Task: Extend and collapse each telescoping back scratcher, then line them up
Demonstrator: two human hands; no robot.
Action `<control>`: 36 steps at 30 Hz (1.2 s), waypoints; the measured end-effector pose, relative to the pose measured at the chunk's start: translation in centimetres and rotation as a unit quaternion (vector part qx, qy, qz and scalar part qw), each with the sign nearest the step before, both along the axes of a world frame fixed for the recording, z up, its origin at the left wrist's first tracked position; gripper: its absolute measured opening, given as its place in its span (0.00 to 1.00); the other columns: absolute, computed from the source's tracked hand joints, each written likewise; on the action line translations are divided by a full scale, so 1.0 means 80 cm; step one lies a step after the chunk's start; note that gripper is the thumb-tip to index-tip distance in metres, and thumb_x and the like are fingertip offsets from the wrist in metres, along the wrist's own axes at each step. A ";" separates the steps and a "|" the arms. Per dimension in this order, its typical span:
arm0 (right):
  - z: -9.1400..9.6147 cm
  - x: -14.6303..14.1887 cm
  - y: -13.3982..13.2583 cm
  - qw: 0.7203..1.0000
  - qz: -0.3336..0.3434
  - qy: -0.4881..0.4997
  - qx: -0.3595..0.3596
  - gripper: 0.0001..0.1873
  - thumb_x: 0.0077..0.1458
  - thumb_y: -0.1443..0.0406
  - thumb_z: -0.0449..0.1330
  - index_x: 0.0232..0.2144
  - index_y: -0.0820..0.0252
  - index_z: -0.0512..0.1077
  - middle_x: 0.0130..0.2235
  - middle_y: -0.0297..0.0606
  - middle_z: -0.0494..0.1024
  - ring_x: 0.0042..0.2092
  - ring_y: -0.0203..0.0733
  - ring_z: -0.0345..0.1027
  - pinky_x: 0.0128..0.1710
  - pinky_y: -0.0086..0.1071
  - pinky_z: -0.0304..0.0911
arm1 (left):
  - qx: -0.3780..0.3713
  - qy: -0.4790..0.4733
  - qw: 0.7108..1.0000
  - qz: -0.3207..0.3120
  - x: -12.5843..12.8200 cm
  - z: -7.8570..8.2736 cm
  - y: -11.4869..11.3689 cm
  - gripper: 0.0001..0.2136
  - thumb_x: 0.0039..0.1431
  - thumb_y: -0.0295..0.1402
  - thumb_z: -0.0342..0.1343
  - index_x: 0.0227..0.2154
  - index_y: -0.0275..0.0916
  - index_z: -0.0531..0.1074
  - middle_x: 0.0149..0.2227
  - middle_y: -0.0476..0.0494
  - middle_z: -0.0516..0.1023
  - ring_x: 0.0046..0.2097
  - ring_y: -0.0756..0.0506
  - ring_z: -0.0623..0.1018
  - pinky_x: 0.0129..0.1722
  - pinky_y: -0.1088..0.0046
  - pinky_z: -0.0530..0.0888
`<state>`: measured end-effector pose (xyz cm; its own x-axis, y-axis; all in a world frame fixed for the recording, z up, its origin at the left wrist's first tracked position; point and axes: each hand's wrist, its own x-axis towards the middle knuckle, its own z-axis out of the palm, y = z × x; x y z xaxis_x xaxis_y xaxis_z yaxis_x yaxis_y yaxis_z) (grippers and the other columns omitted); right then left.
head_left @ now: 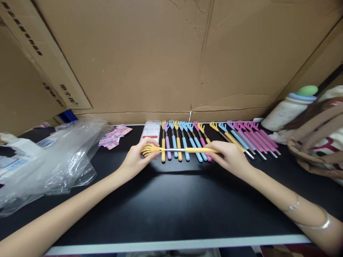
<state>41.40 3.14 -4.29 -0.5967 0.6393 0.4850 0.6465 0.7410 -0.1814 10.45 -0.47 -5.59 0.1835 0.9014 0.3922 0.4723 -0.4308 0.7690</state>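
Observation:
A yellow back scratcher [175,150] is held level across the middle, its metal rod showing between claw and handle. My left hand [138,157] is closed around the claw end. At the other end my right hand [227,155] grips the yellow handle. Behind it lies a row of back scratchers [183,141] in yellow, purple, blue and pink, claws toward the back. Farther right, a second group of back scratchers [249,137] lies slanted, with metal ends toward me.
Clear plastic bags [66,157] are heaped at left. Pink printed cards [115,135] and a phone showing a timer [150,132] lie near the cardboard wall [150,57]. A white bottle [286,109] and a brown bag [305,150] stand at right on the black table [177,207].

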 end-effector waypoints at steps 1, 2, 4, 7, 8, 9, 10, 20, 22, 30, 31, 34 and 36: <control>-0.002 0.001 0.001 1.000 0.003 -0.017 0.026 0.13 0.60 0.58 0.52 0.33 0.58 0.72 0.28 0.35 0.76 0.29 0.35 0.67 0.30 0.28 0.56 | -0.010 0.001 1.000 -0.002 -0.001 -0.002 -0.002 0.08 0.55 0.36 0.56 0.35 0.39 0.66 0.33 0.48 0.73 0.30 0.51 0.74 0.31 0.77 0.70; -0.004 0.001 0.001 0.998 0.007 -0.030 0.049 0.13 0.60 0.58 0.52 0.33 0.58 0.72 0.28 0.35 0.76 0.29 0.35 0.67 0.30 0.28 0.56 | -0.019 0.001 1.000 -0.005 -0.001 -0.004 -0.003 0.08 0.55 0.36 0.56 0.35 0.39 0.66 0.32 0.49 0.73 0.30 0.51 0.74 0.31 0.77 0.70; -0.006 0.002 0.000 0.996 0.010 -0.041 0.078 0.12 0.60 0.59 0.52 0.34 0.58 0.72 0.29 0.34 0.77 0.29 0.35 0.68 0.30 0.27 0.56 | -0.039 -0.008 0.999 -0.013 -0.002 -0.006 -0.008 0.09 0.55 0.37 0.55 0.35 0.39 0.65 0.31 0.50 0.72 0.28 0.52 0.73 0.30 0.77 0.69; -0.008 0.003 -0.001 0.996 0.012 -0.039 0.082 0.12 0.60 0.59 0.52 0.34 0.58 0.72 0.29 0.34 0.77 0.29 0.34 0.68 0.30 0.27 0.57 | -0.071 -0.030 0.997 -0.023 -0.001 -0.005 -0.013 0.10 0.56 0.39 0.55 0.36 0.39 0.64 0.28 0.51 0.71 0.26 0.52 0.71 0.28 0.78 0.68; -0.008 0.003 -0.001 0.996 0.012 -0.038 0.079 0.11 0.60 0.59 0.52 0.34 0.58 0.72 0.29 0.34 0.77 0.29 0.34 0.68 0.30 0.27 0.57 | -0.082 -0.036 0.996 -0.025 0.000 -0.004 -0.015 0.11 0.56 0.39 0.55 0.36 0.39 0.64 0.27 0.52 0.70 0.26 0.52 0.70 0.27 0.78 0.68; -0.008 0.003 -0.002 0.996 0.013 -0.037 0.075 0.11 0.60 0.60 0.52 0.35 0.58 0.72 0.29 0.34 0.77 0.29 0.34 0.68 0.30 0.26 0.57 | -0.092 -0.039 0.995 -0.027 0.001 -0.002 -0.016 0.11 0.56 0.40 0.55 0.36 0.39 0.63 0.27 0.52 0.70 0.25 0.52 0.70 0.27 0.77 0.68; -0.008 0.003 -0.002 0.997 0.015 -0.037 0.071 0.11 0.60 0.60 0.52 0.35 0.58 0.71 0.30 0.34 0.77 0.29 0.34 0.68 0.30 0.26 0.57 | -0.099 -0.037 0.994 -0.028 0.001 0.000 -0.017 0.11 0.56 0.40 0.55 0.37 0.39 0.63 0.27 0.52 0.69 0.26 0.52 0.70 0.27 0.77 0.68; 0.008 0.010 -0.007 0.997 -0.011 -0.074 0.034 0.12 0.59 0.55 0.52 0.35 0.56 0.68 0.28 0.31 0.76 0.27 0.33 0.68 0.27 0.25 0.54 | -0.041 0.213 0.976 -0.004 -0.011 0.024 -0.023 0.11 0.54 0.38 0.53 0.40 0.44 0.63 0.35 0.52 0.76 0.32 0.49 0.75 0.33 0.76 0.67; 0.014 0.013 -0.008 0.996 -0.014 -0.080 0.032 0.13 0.59 0.54 0.52 0.34 0.55 0.68 0.28 0.31 0.76 0.27 0.33 0.67 0.26 0.26 0.53 | -0.021 0.270 0.963 0.004 -0.015 0.028 -0.021 0.11 0.54 0.40 0.53 0.40 0.45 0.65 0.37 0.53 0.77 0.34 0.49 0.76 0.33 0.76 0.66; 0.006 0.010 -0.014 0.993 0.015 -0.116 -0.024 0.13 0.58 0.54 0.54 0.31 0.55 0.70 0.31 0.32 0.75 0.32 0.33 0.68 0.29 0.26 0.54 | -0.012 0.348 0.935 -0.059 -0.027 0.032 -0.019 0.12 0.55 0.42 0.54 0.40 0.47 0.68 0.42 0.53 0.76 0.41 0.48 0.75 0.38 0.76 0.67; 0.003 0.008 -0.014 0.991 0.017 -0.125 -0.036 0.13 0.58 0.54 0.54 0.31 0.55 0.70 0.32 0.31 0.75 0.31 0.33 0.67 0.28 0.26 0.54 | -0.020 0.355 0.932 -0.067 -0.027 0.030 -0.019 0.12 0.55 0.42 0.54 0.40 0.46 0.68 0.42 0.52 0.75 0.41 0.48 0.74 0.38 0.76 0.67; -0.005 0.003 -0.015 0.986 0.017 -0.154 -0.067 0.12 0.58 0.53 0.54 0.32 0.53 0.70 0.34 0.29 0.74 0.29 0.31 0.66 0.27 0.26 0.52 | -0.045 0.369 0.924 -0.087 -0.029 0.027 -0.018 0.14 0.53 0.46 0.55 0.39 0.46 0.69 0.41 0.52 0.73 0.40 0.48 0.74 0.35 0.77 0.66; -0.008 0.002 -0.013 0.984 0.013 -0.161 -0.077 0.12 0.57 0.53 0.54 0.32 0.53 0.70 0.34 0.28 0.74 0.27 0.30 0.65 0.26 0.26 0.52 | -0.062 0.372 0.922 -0.091 -0.029 0.027 -0.017 0.16 0.52 0.48 0.56 0.40 0.46 0.69 0.41 0.52 0.72 0.38 0.49 0.73 0.34 0.77 0.66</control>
